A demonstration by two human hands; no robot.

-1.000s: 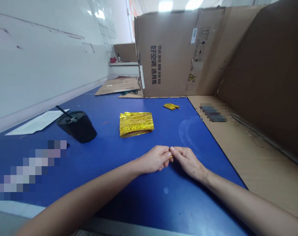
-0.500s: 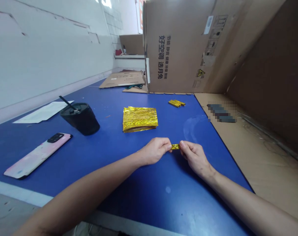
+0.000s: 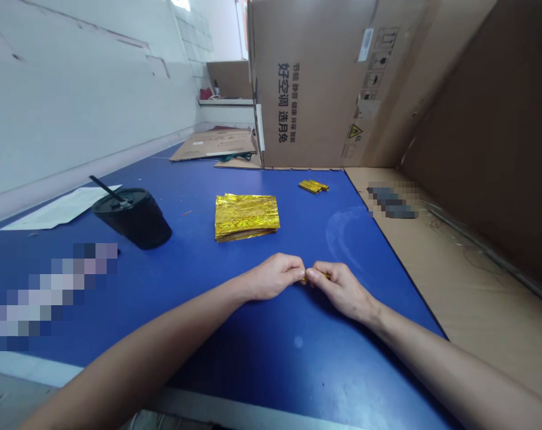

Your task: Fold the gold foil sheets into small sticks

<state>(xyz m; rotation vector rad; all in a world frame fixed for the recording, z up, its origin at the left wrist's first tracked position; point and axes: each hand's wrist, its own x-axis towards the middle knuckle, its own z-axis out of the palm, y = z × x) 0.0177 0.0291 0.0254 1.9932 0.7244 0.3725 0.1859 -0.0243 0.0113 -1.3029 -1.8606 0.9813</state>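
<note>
My left hand (image 3: 277,276) and my right hand (image 3: 341,289) meet just above the blue table, thumbs almost touching. Both are closed on a narrow folded strip of gold foil (image 3: 304,279). Only small bits of the strip show between and behind my fingers; the rest is hidden. Beyond my left hand lies a stack of gold foil sheets (image 3: 246,216), flat and shiny with crinkled surfaces. Farther back, a few narrow folded gold foil strips (image 3: 313,186) rest close together on the table.
On the left stand a black cup (image 3: 136,218) with a straw and a white paper sheet (image 3: 60,208). A blurred-out object (image 3: 51,295) lies nearer. A large cardboard box (image 3: 325,83) rises behind the blue table (image 3: 253,352); brown cardboard (image 3: 436,257) runs along the right.
My right hand has drawn in against my left, so less of the gold strip shows between them. The whole view has shifted slightly, with things appearing farther left.
</note>
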